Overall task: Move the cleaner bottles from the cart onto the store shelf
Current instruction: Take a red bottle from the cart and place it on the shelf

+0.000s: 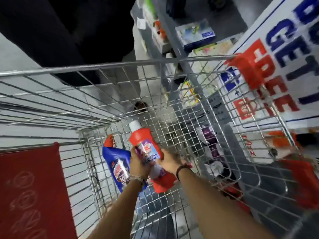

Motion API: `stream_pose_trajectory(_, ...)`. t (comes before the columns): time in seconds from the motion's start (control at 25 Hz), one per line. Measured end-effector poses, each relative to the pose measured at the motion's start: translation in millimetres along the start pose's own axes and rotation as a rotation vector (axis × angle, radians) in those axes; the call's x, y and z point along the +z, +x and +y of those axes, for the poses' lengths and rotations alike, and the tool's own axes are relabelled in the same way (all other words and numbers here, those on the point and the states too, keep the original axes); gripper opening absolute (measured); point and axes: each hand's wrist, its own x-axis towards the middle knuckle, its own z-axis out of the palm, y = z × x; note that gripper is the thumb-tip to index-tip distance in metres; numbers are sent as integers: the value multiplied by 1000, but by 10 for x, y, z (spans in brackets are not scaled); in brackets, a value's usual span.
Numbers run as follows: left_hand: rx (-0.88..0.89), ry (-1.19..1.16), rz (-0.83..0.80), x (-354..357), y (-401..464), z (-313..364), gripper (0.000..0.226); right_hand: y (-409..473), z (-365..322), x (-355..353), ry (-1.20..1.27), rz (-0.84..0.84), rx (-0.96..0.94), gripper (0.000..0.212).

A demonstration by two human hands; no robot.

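Your left hand point(138, 163) clasps the blue bottle point(119, 166) against the red bottle point(146, 145), which your right hand point(168, 160) grips from the other side. Both are low inside the cart point(107, 65). A doubled hold like that could let the blue one slip as you lift. The wire walls crowd both sides; the open room is straight up, toward the shelf point(174, 40) at upper right.

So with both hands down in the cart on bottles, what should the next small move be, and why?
Probably lift both bottles up past the cart rim toward the shelf: the left hand grips the blue bottle, the right hand the red bottle, both inside the cart.
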Motion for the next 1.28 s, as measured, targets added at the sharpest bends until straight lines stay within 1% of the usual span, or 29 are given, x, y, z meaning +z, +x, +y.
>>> stream_pose_trajectory(0.08,-24,-146,-39,1,24,-23,87,30,6,-35,5,-61,-6,32)
stream_pose_trajectory(0.12,-29,-185,-71,1,14,-2,82,3,-9,-90,-18,-76,-6,33)
stream_pose_trajectory(0.2,3,-198,-119,-1,-33,82,66,-120,-32,-267,-57,-71,-9,33)
stream_pose_trajectory(0.28,86,-192,-147,16,-173,296,56,-370,-84,-508,-32,-33,-42,36)
stream_pose_trajectory(0.4,270,-199,-203,47,-515,771,66,-917,-188,-877,128,82,-160,45)
stream_pose_trajectory(0.48,443,-211,-247,62,-928,1162,71,-1456,-222,-1138,208,232,-274,47)
stream_pose_trajectory(0.56,603,-186,-312,92,-1357,1529,71,-1976,-212,-1355,253,389,-396,46)
stream_pose_trajectory(0.72,976,-59,-448,362,-2411,2181,71,-3225,116,-1775,407,712,-603,38)
stream_pose_trajectory(0.76,1045,-38,-476,465,-2632,2299,71,-3477,215,-1854,432,772,-631,40)
stream_pose_trajectory(0.84,1179,-13,-570,799,-3153,2520,68,-3986,524,-2029,458,949,-667,43)
stream_pose_trajectory(0.96,1316,48,-724,1336,-3711,2703,69,-4431,964,-2237,491,1207,-616,38)
stream_pose_trajectory(1.0,1346,76,-771,1519,-3840,2732,71,-4510,1105,-2295,513,1274,-581,40)
stream_pose_trajectory(1.08,1330,145,-858,1892,-4006,2736,67,-4626,1371,-2377,586,1363,-532,42)
stream_pose_trajectory(1.16,1299,183,-851,2150,-4090,2685,58,-4637,1555,-2411,643,1395,-495,37)
stream_pose_trajectory(1.28,1242,159,-815,2362,-4204,2636,49,-4627,1696,-2503,703,1390,-484,35)
